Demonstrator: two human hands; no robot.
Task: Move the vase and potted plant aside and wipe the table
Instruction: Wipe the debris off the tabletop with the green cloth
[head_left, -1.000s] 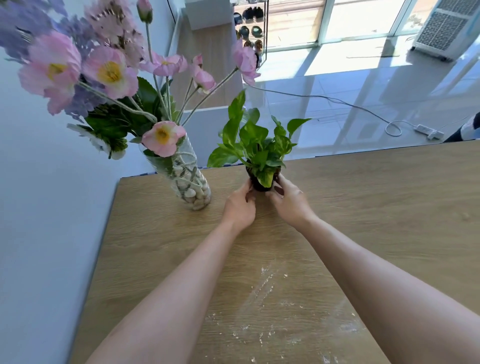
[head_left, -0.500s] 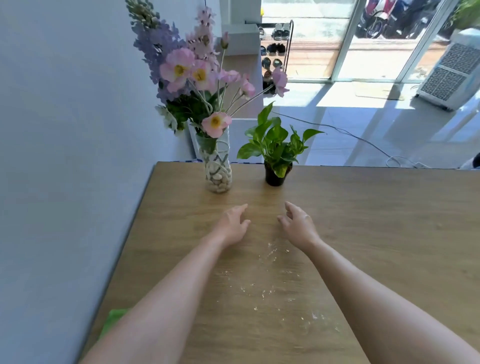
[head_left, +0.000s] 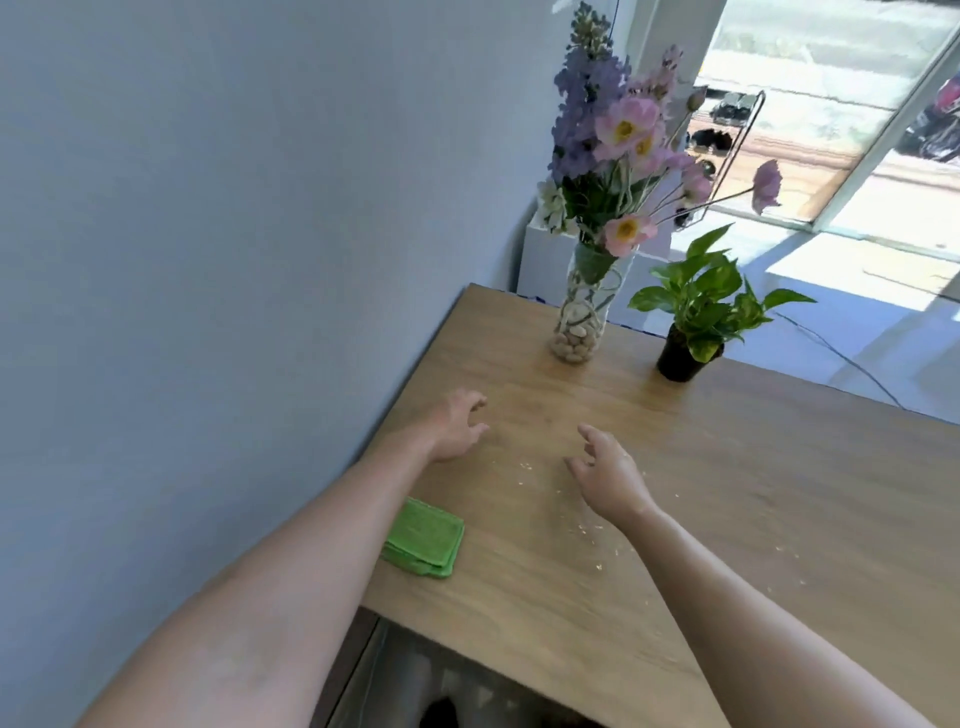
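**Two empty hands over a crumb-dusted table, vase and plant at its far edge**

One clear glass vase (head_left: 577, 326) with pale pebbles in its base stands upright at about twelve o'clock on the light wooden table (head_left: 779, 493), near the far corner by the grey-blue wall (head_left: 234, 234). Its long axis runs straight up, and the pink and purple flowers (head_left: 618, 140) fan upward, a few stems leaning toward one o'clock. One small green-leafed plant in a black pot (head_left: 680, 359) stands upright just beside the vase, at about one o'clock, not touching it.

One folded green cloth (head_left: 426, 540) lies flat at about nine o'clock, close to the wall edge, partly under the left forearm.

Two bare hands hover over the tabletop. The left hand (head_left: 457, 428) has its fingers loosely curled and parted, gripping nothing. The right hand (head_left: 608, 475) is likewise half spread, fingers relaxed, empty. Between and around them, many pale crumbs (head_left: 589, 527) are scattered, too fine to count.
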